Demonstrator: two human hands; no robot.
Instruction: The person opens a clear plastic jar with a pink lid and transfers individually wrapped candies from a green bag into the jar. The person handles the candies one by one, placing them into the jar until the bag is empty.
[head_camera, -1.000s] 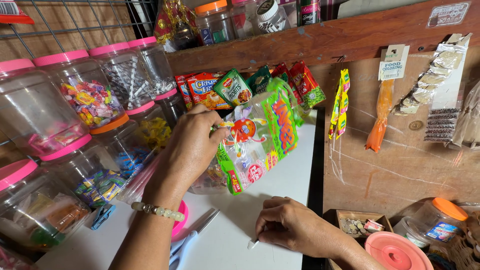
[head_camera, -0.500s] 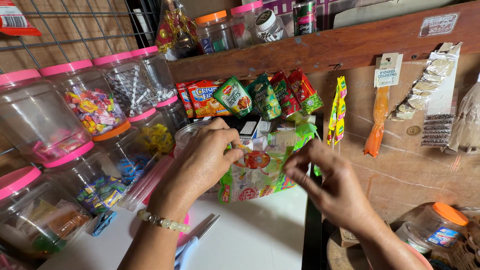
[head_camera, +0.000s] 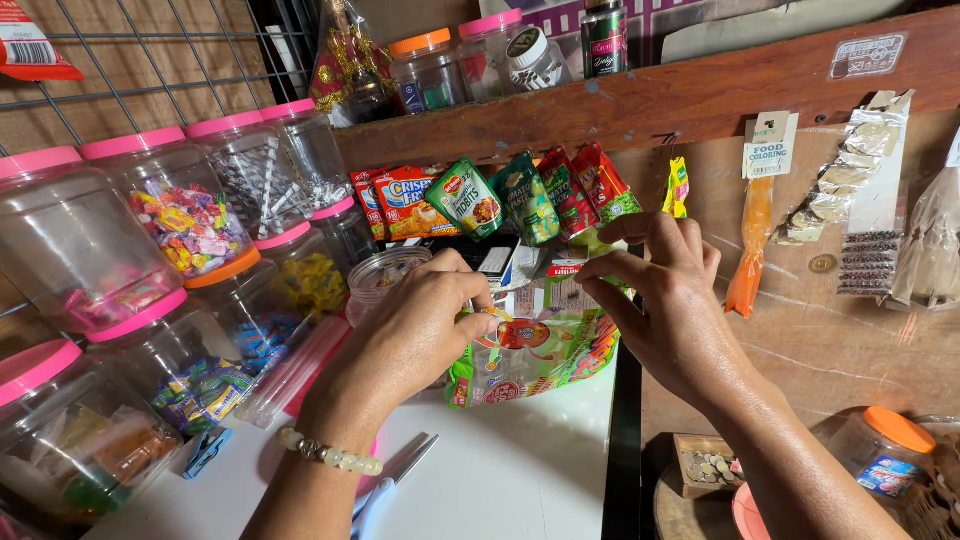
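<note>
Hands are both up on a colourful crinkly plastic snack bag (head_camera: 535, 355), green edges with red and orange print, sitting at the back of the white countertop (head_camera: 500, 480). Left hand (head_camera: 415, 335) is curled closed over the bag's upper left, fingers pinching the plastic near the top, and there's a pale bead bracelet (head_camera: 325, 452) on that wrist. Right hand (head_camera: 665, 300) is at the upper right of the bag, thumb and forefinger pinched together on the top edge while the other fingers stay loosely spread. Can't quite tell how much of the bag's mouth is open, the hands cover it.

Left of the bag is a stack of clear plastic jars with pink lids (head_camera: 190, 215), full of wrapped candies, and one open clear jar (head_camera: 385, 275) just behind the left hand. A row of small green and red sauce sachets (head_camera: 525, 195) hangs along the wooden shelf (head_camera: 640, 95) right behind the bag. Scissors with a blue handle (head_camera: 390, 485) lie on the counter just beside the left forearm. Down at the lower right there's a little wooden box of coins (head_camera: 705, 465) and an orange-lidded jar (head_camera: 885, 460), well apart from the bag.
</note>
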